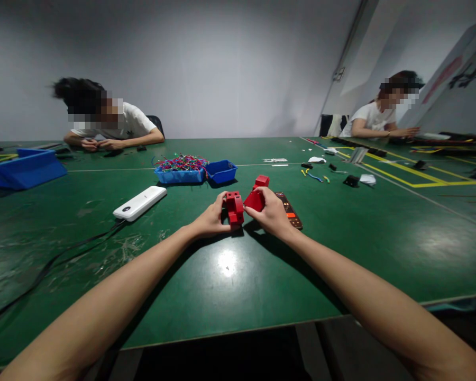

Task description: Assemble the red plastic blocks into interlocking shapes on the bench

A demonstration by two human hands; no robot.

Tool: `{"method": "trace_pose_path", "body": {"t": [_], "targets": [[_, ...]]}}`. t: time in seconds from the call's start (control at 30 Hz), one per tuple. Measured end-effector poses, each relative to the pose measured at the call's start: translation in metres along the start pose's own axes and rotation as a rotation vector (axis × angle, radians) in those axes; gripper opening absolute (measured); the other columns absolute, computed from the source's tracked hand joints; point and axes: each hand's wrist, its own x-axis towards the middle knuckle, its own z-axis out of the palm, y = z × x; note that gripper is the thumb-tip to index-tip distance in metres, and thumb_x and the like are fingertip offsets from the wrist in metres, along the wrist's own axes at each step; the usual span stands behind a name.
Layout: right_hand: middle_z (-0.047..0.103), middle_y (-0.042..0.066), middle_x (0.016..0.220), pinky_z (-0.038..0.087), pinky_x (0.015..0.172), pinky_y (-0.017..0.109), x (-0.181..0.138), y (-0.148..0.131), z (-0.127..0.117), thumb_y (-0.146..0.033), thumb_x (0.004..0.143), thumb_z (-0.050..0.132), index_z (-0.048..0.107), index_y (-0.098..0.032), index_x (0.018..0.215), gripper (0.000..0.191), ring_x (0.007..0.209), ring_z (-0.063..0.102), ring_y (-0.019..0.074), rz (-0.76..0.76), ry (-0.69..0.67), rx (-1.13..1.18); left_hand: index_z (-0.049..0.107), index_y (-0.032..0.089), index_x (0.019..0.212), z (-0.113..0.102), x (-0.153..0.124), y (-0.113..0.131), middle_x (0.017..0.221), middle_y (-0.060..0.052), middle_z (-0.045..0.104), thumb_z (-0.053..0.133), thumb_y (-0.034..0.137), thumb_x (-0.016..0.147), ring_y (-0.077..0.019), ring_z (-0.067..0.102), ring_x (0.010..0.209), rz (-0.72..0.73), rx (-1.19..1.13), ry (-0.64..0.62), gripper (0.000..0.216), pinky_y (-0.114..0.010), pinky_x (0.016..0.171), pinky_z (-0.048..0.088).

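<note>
My left hand (213, 218) grips a red block with holes and a curved side (235, 208), held upright at the table's middle. Close on its right, my right hand (273, 212) pinches a red angled piece (255, 200). A small red block (262, 181) shows just above those fingers; whether it is part of the angled piece I cannot tell. The two red parts are near each other with a narrow gap between. Partly behind my right hand lies a phone (292, 213) with a lit screen.
On the green table (206, 296) are a white power bank (140, 203) with a black cable, a blue bin of coloured wires (181, 170), a smaller blue bin (222, 172) and a large blue bin (24, 169). Black parts (351, 181) lie right. Two people (130, 124) sit across.
</note>
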Motion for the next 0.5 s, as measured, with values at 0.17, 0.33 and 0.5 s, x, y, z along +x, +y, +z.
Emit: {"method": "trace_pose_path", "body": {"t": [0.17, 0.33, 0.5], "targets": [[0.070, 0.009, 0.092, 0.051, 0.076, 0.038, -0.0005, 0.0013, 0.0010, -0.041, 0.068, 0.076, 0.060, -0.017, 0.099, 0.043, 0.080, 0.066, 0.0244, 0.157, -0.032, 0.054, 0.016, 0.018, 0.143, 0.0002, 0.0001, 0.0003, 0.139, -0.021, 0.046, 0.077, 0.043, 0.067, -0.0322, 0.054, 0.123, -0.001, -0.001, 0.000, 0.100, -0.048, 0.104, 0.043], [0.070, 0.009, 0.095, 0.052, 0.077, 0.038, -0.0016, 0.0052, 0.0049, -0.040, 0.066, 0.077, 0.060, -0.018, 0.102, 0.046, 0.081, 0.066, 0.0240, 0.170, -0.011, 0.096, 0.016, 0.019, 0.143, 0.0013, 0.0002, -0.0006, 0.138, -0.020, 0.047, 0.078, 0.041, 0.067, -0.0317, 0.055, 0.122, -0.002, -0.023, 0.001, 0.100, -0.049, 0.104, 0.043], [0.070, 0.009, 0.100, 0.051, 0.082, 0.039, 0.0001, 0.0089, 0.0061, -0.031, 0.069, 0.073, 0.060, -0.018, 0.107, 0.043, 0.086, 0.066, 0.0237, 0.158, 0.001, 0.153, 0.014, 0.020, 0.145, 0.0013, -0.0002, -0.0019, 0.136, -0.020, 0.050, 0.078, 0.039, 0.067, -0.0310, 0.057, 0.118, -0.009, -0.027, -0.002, 0.103, -0.049, 0.102, 0.045]]}}
